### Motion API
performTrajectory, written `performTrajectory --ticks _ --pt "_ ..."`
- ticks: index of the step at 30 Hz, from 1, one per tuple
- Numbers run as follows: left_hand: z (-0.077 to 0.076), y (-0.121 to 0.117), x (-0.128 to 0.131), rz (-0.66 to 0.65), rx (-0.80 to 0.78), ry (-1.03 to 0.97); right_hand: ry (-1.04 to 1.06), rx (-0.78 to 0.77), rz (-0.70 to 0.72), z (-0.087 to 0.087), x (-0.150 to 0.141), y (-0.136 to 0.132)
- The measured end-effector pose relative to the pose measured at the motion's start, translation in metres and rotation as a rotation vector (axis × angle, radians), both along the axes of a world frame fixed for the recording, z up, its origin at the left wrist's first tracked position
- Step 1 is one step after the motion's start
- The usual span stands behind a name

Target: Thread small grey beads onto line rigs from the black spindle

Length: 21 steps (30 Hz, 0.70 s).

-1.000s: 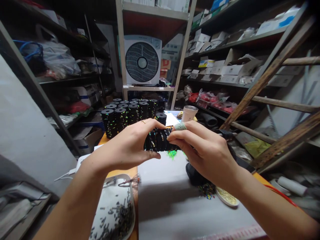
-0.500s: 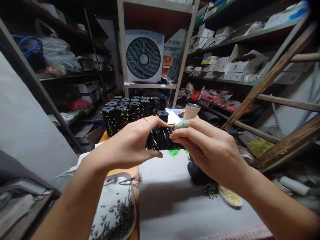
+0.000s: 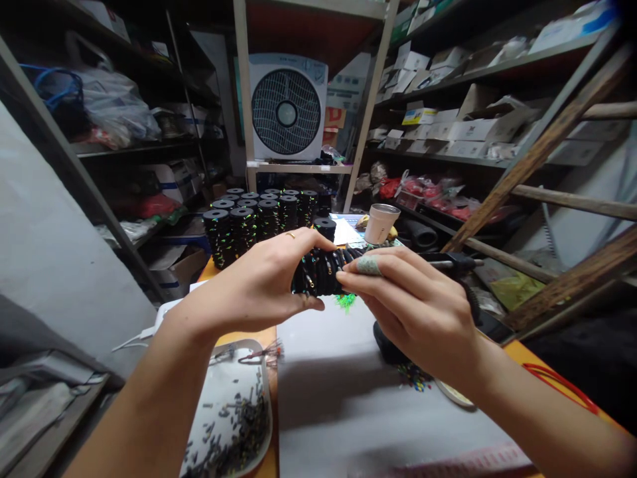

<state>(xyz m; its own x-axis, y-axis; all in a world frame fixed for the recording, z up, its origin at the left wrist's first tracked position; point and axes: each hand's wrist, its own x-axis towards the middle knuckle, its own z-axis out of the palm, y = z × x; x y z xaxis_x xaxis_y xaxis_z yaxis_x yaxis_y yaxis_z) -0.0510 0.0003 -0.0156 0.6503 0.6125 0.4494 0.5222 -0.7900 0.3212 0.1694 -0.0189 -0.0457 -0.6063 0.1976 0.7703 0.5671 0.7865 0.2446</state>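
Note:
A black ribbed spool lies sideways between my hands, wound with line and dotted with small metallic and coloured bits. My left hand grips its left end, thumb below and fingers over the top. At the spool's right side, my right hand pinches with thumb and forefinger against the windings; what sits in the pinch is too small to make out. Green tape wraps a finger of that hand. Behind the right hand a black clamp-like device with a metal rod is partly hidden. Bright green strands lie beneath the spool.
Several upright black spools stand at the back left. A white tray of small dark pieces is front left. Coloured beads and a partly covered dish lie right. A paper cup stands behind; a wooden ladder leans at right.
My right hand has shifted slightly down and its forearm has swung, now covering most of the dish and baring the rod and a red cord. My left hand keeps its grip.

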Motion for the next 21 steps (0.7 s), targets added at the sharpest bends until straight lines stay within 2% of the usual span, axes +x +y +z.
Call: performTrajectory --ticks 4,8,9,11,12,16,21 --pt "0.002 -0.003 0.002 0.041 -0.013 0.010 -0.055 0.025 0.013 -0.006 0.006 -0.005" --pt "0.001 -0.004 0.004 0.105 -0.019 0.023 -0.160 -0.042 -0.103 -0.028 0.027 -0.023" --pt "0.001 -0.003 0.004 0.114 -0.019 0.024 -0.124 -0.105 -0.140 -0.036 0.035 -0.029" --pt "-0.001 -0.002 0.004 0.130 -0.016 0.023 -0.051 -0.411 -0.247 -0.053 0.049 -0.040" --pt "-0.003 -0.001 0.003 0.135 -0.018 0.024 -0.059 -0.475 -0.284 -0.060 0.056 -0.044" --pt "-0.006 0.001 0.001 0.152 -0.023 0.023 -0.066 -0.612 -0.356 -0.082 0.076 -0.051" --pt "-0.004 0.001 0.001 0.146 -0.045 0.013 -0.029 -0.701 -0.359 -0.096 0.083 -0.050"
